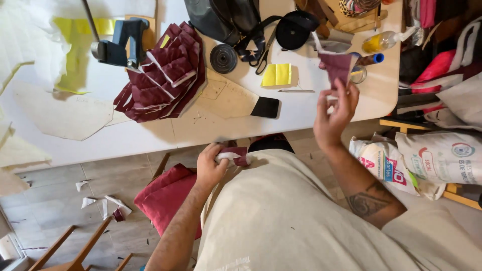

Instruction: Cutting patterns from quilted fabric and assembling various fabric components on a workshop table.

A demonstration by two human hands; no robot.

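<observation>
right hand (335, 113) pinching a small maroon fabric piece (337, 68), white-backed, left hand (211, 165) clutching another maroon scrap (236, 156)

Open room is found on the table (150, 135) along its near edge, below the pile of maroon pieces (163, 75), and between that pile and the right hand (335, 113). The middle is crossed by a cardboard pattern (228, 98) and a black phone (265, 107), both lying flat. The far edge is blocked by a bag (226, 17), a tape roll (223, 58), scissors (263, 52) and a cutter (120, 42). The right corner is crowded by a bottle (384, 41) and a jar (358, 74). The gap below the near edge is taken up by the left hand (211, 165).
</observation>
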